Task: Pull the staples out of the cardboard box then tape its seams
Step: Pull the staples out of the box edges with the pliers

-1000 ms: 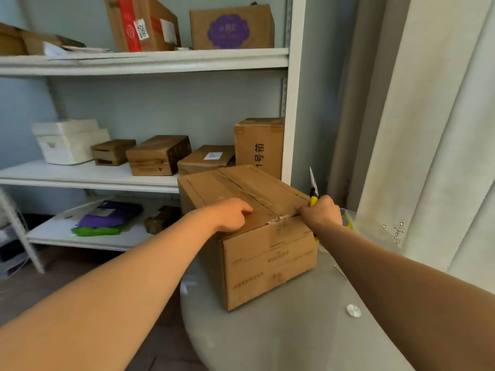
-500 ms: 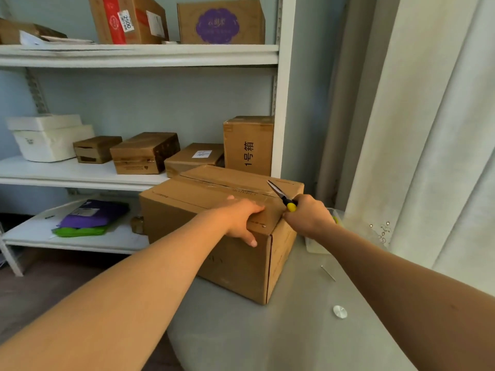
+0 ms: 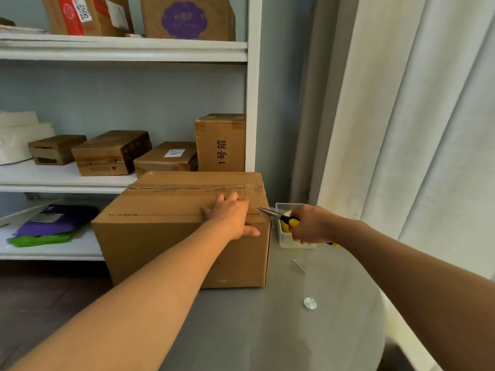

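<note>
Head view: a closed box (image 3: 184, 231) sits on a round grey table (image 3: 267, 330), at about 11 o'clock from the table's middle. The left hand (image 3: 231, 219) lies flat on the lid, fingers straight and thumb over the front edge, apparently to steady it. At 3 o'clock of that hand, the right hand (image 3: 308, 224) grips yellow-handled pliers (image 3: 278, 216), tips aimed at a staple (image 3: 261, 215) near the lid's right edge. A loose nail (image 3: 299, 266) lies on the table at 5 o'clock from the box.

The right hand (image 3: 310, 223) hides most of the pliers' (image 3: 278, 216) handles.
</note>
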Action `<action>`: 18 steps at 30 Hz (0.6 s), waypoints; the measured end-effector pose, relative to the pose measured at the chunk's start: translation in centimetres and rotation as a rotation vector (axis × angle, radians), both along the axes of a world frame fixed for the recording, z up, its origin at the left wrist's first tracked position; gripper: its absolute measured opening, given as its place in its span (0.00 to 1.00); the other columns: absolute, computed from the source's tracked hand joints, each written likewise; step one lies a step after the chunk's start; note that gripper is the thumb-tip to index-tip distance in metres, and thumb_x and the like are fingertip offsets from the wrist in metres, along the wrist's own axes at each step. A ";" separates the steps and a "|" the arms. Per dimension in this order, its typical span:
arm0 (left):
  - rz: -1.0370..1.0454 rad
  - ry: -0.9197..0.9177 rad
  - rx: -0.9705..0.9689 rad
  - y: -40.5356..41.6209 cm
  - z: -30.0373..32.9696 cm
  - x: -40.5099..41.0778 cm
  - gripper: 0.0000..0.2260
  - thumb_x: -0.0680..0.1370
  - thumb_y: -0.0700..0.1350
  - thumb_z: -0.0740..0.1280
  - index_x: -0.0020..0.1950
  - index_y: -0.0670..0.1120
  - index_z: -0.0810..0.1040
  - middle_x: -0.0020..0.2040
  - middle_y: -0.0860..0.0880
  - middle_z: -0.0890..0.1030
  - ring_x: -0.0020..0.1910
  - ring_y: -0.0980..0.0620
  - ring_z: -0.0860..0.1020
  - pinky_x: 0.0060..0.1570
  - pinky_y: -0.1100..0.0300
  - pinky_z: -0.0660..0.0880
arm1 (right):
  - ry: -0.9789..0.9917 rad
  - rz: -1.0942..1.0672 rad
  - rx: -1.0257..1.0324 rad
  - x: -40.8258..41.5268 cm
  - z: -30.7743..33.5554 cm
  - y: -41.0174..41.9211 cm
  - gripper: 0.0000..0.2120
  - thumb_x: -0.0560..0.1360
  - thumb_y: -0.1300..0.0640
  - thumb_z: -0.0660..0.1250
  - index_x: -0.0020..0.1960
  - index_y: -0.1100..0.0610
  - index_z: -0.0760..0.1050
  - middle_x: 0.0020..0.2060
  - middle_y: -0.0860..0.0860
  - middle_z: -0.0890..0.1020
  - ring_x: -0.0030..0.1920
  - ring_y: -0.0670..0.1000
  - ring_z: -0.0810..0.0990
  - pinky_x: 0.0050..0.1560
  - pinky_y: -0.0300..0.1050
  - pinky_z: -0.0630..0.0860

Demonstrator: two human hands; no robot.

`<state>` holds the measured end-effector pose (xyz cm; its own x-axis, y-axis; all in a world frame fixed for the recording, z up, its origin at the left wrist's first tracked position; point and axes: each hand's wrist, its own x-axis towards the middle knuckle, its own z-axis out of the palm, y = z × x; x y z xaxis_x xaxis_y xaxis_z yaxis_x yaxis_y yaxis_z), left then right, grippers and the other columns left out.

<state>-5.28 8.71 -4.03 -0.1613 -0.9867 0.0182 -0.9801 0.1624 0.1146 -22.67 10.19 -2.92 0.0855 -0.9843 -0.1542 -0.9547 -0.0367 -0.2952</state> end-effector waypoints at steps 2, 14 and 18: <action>-0.015 0.008 0.022 -0.2 0.0 0.1 0.37 0.72 0.59 0.69 0.76 0.50 0.57 0.74 0.47 0.58 0.73 0.42 0.56 0.69 0.36 0.60 | 0.002 0.005 0.024 -0.2 0.0 0.4 0.14 0.76 0.57 0.63 0.61 0.57 0.72 0.45 0.53 0.78 0.43 0.50 0.76 0.47 0.42 0.75; -0.107 0.253 0.084 -0.8 -0.1 1.3 0.30 0.75 0.51 0.69 0.75 0.54 0.62 0.70 0.46 0.63 0.70 0.42 0.64 0.70 0.40 0.61 | 0.335 0.109 -0.167 0.3 1.4 2.3 0.16 0.76 0.49 0.63 0.62 0.52 0.71 0.44 0.51 0.77 0.44 0.50 0.76 0.45 0.42 0.75; -0.147 0.279 0.098 -0.3 0.1 1.4 0.29 0.76 0.48 0.69 0.75 0.51 0.62 0.71 0.45 0.63 0.71 0.44 0.64 0.71 0.46 0.61 | 0.353 0.055 -0.231 0.8 1.3 2.2 0.16 0.76 0.47 0.63 0.60 0.53 0.72 0.42 0.50 0.76 0.44 0.50 0.76 0.45 0.43 0.75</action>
